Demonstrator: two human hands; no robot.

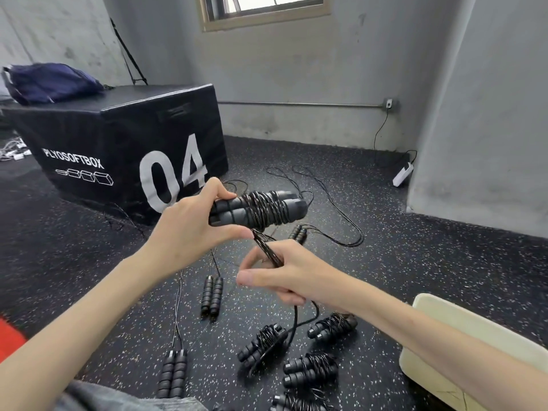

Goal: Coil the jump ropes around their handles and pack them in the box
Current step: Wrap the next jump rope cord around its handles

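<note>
Currently, we hold the paired handles [255, 210] in our left hand [189, 223], fingers curled round their near end, raised above the floor [415, 262]. Several turns of cord are wound around the middle of the handles. Our right hand [284, 277] grips the loose cord [268, 250] just below the handles; the cord runs taut up to the wound section and trails from under the palm down to the floor.

On the floor below lie four coiled ropes [311, 370] near the cream box [462, 348] at lower right. We cannot see inside the box. Three uncoiled pairs of handles [212, 295] lie on the floor with their cords stretched out. A black plyo box [118, 143] marked 04 stands behind, with a blue bag [50, 83] on top.
</note>
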